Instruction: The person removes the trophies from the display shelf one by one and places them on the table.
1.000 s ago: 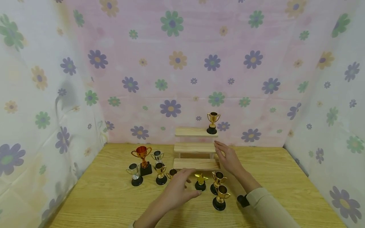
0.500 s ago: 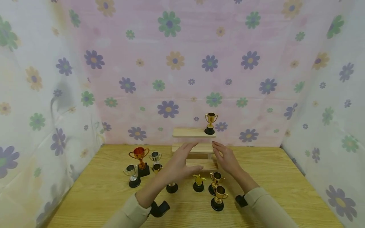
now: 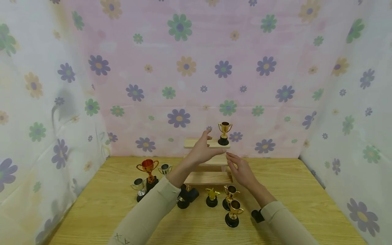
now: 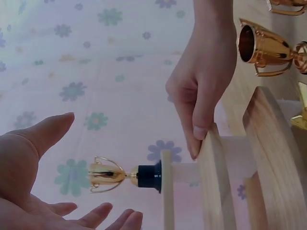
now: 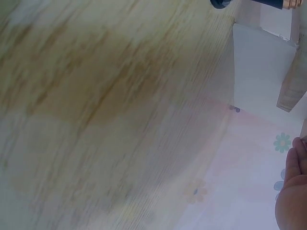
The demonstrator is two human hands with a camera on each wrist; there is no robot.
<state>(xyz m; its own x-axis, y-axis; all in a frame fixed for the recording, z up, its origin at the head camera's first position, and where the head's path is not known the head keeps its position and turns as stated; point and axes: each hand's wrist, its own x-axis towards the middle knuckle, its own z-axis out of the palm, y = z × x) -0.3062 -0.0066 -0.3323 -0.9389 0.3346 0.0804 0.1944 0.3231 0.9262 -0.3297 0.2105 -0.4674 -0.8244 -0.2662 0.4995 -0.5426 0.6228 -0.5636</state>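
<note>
A three-tier wooden stand [image 3: 208, 177] is at the back of the table, with a small gold trophy cup [image 3: 225, 127] upright on the right end of its top tier. My left hand [image 3: 200, 150] reaches in front of the upper tiers, left of that cup. In the left wrist view the left hand [image 4: 19, 165] has thumb and fingers spread apart, with a gap between them and the gold cup [image 4: 108, 176]. My right hand [image 3: 243, 170] touches the right end of the middle tier with fairly straight fingertips; the left wrist view shows its thumb [image 4: 201, 122] at the plank's end.
Left of the stand are a larger red-orange trophy [image 3: 148, 165] and silver cups [image 3: 139, 184], partly behind my left sleeve [image 3: 147, 211]. A gold star trophy [image 3: 212, 194] and two gold cups [image 3: 234, 206] stand in front. Floral cloth [image 3: 183, 68] hangs behind the table.
My left hand has moved up and away from me, from over the trophies in front to beside the top tier. My right hand stays at the middle tier's end. The head view shifts slightly.
</note>
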